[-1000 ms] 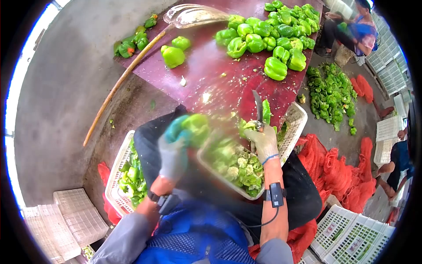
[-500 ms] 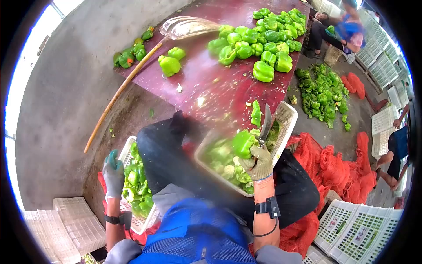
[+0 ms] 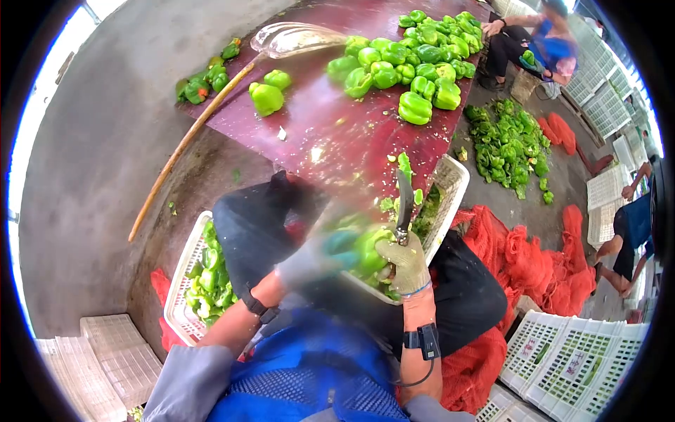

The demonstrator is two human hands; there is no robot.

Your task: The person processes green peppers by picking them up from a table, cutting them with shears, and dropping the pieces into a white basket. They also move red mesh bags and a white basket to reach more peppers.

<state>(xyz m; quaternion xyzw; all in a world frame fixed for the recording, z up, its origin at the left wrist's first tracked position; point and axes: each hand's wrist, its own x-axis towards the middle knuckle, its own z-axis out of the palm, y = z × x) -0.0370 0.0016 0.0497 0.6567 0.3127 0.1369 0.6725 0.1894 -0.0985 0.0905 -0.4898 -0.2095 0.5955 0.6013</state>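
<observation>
My right hand (image 3: pixel 406 266), in a pale knit glove, is closed around a knife (image 3: pixel 404 204) whose curved blade points up the view. Its fingers also touch a green pepper (image 3: pixel 370 252) over the basket between my legs (image 3: pixel 455 184). My left hand (image 3: pixel 313 264), in a grey glove with green fingertips, is at the pepper's left side. Motion blur smears its fingers, so their grip cannot be made out. Pepper scraps lie in that basket. At the left, a white basket (image 3: pixel 177 299) holds cut green peppers (image 3: pixel 211 278).
Whole peppers (image 3: pixel 422 53) and a long-handled metal scoop (image 3: pixel 190 144) lie on the red table (image 3: pixel 281 144). A green heap (image 3: pixel 506 144), red net bags (image 3: pixel 534 267) and white crates (image 3: pixel 569 359) are on the right. Two people (image 3: pixel 548 46) (image 3: pixel 633 225) are beyond.
My left hand has moved right from beside the left basket to the pepper. My right hand has turned the pepper and knife slightly, and the view has shifted a little.
</observation>
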